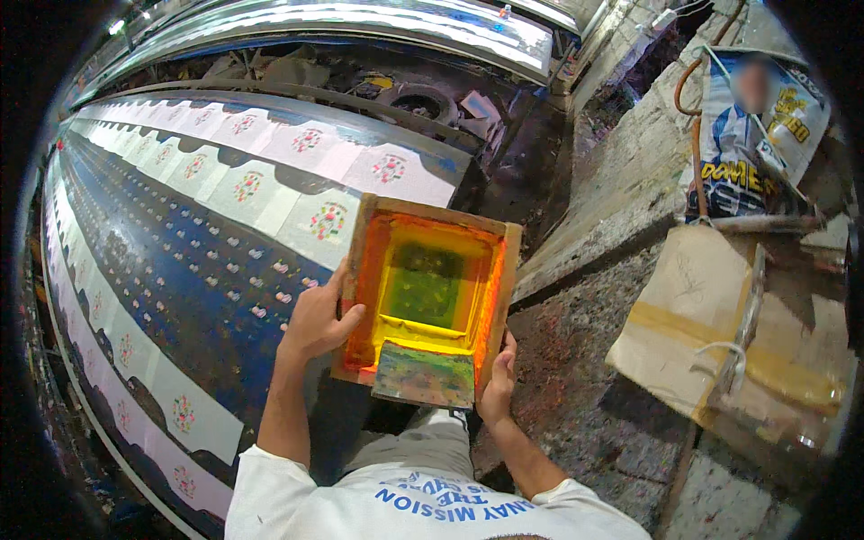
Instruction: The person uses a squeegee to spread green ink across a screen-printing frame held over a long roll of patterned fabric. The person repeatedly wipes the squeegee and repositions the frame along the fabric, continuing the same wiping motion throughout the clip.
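Note:
A wooden-framed printing screen (443, 213) is held up in front of my body, tilted, its inside stained orange and yellow. Bright yellow ink lies in a band across the lower part of its mesh, below a darker patch. A squeegee (423, 371) with a paint-smeared blade or handle rests inside the near end of the frame and sticks out over its edge. My left hand (319, 315) grips the frame's left side, thumb on top. Around the lower right side closes my right hand (498, 382), its fingers partly hidden behind the frame.
Left of me runs a long dark printing table (216, 261) with small printed marks. Rows of white fabric pieces (297, 220) with colourful round prints lie along it. Further tables stand behind, near a tyre (421, 103). At right are a rough wall, cardboard (684, 315) and a hanging poster (756, 135).

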Demonstrator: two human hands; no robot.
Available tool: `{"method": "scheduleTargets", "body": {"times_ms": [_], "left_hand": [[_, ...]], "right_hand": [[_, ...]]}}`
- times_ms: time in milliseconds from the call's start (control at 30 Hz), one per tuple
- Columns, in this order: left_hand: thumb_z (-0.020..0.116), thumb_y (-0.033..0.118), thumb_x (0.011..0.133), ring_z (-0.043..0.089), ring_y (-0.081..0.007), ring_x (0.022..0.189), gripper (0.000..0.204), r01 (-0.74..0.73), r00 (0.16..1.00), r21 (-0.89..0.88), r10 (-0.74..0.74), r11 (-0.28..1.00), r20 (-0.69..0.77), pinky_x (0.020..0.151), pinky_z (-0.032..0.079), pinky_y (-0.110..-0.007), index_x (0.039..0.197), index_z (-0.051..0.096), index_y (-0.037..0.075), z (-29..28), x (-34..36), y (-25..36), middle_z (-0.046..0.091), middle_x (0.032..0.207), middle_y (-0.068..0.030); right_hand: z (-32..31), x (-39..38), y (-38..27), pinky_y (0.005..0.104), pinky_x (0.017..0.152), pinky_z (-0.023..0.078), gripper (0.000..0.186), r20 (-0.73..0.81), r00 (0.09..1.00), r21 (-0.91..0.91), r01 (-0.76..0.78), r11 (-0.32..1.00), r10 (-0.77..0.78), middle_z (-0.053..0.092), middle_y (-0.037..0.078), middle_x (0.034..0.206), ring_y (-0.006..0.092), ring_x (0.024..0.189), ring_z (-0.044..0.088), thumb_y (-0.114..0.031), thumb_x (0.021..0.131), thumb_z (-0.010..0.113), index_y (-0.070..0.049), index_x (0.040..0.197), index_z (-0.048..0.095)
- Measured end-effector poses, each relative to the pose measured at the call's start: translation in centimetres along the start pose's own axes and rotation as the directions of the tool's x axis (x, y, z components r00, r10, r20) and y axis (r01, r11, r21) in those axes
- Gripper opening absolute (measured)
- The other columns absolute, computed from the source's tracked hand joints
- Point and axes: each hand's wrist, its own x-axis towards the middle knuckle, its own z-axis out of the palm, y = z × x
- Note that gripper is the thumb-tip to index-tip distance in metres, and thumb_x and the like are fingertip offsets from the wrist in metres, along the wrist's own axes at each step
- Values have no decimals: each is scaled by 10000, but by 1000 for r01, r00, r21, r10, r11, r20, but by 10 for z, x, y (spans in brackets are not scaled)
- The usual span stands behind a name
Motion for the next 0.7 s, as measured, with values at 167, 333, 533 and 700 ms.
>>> {"method": "scheduleTargets", "body": {"times_ms": [167, 333, 533, 700], "left_hand": [[664, 307, 929, 725, -519, 748, 890, 41, 991, 33, -45, 999, 128, 749, 593, -612, 1703, 371, -21, 42, 80, 32, 715, 779, -292], [686, 345, 933, 727, -503, 717, 970, 61, 985, -1, -60, 998, 160, 706, 592, -601, 1739, 290, -22, 69, 156, 67, 718, 750, -270], [703, 363, 951, 721, -501, 693, 1029, 6, 995, -2, -6, 1000, 99, 683, 585, -599, 1759, 205, -36, 90, 252, 116, 708, 730, -275], [718, 384, 963, 704, -499, 672, 1047, -40, 986, 135, 18, 990, 164, 667, 569, -602, 1749, 192, -63, 102, 342, 138, 691, 712, -266]], "right_hand": [[-28, 30, -18, 445, 1299, 378, 858, -94, 995, 16, -27, 999, 29, 463, 136, 1675, 287, 1534, 477, -654, 1178, 409, -25, 1738, 245], [-70, 115, -63, 453, 1281, 391, 890, -96, 995, -37, 20, 999, -24, 502, 125, 1657, 275, 1524, 487, -723, 1156, 389, -19, 1699, 355], [-114, 220, -119, 429, 1280, 388, 890, -125, 992, 47, -12, 999, 17, 532, 121, 1659, 283, 1526, 513, -722, 1169, 316, -12, 1696, 417], [-156, 290, -111, 466, 1298, 363, 898, -257, 965, -69, -73, 995, 52, 486, 136, 1714, 299, 1563, 480, -722, 1167, 349, -16, 1719, 405]]}}
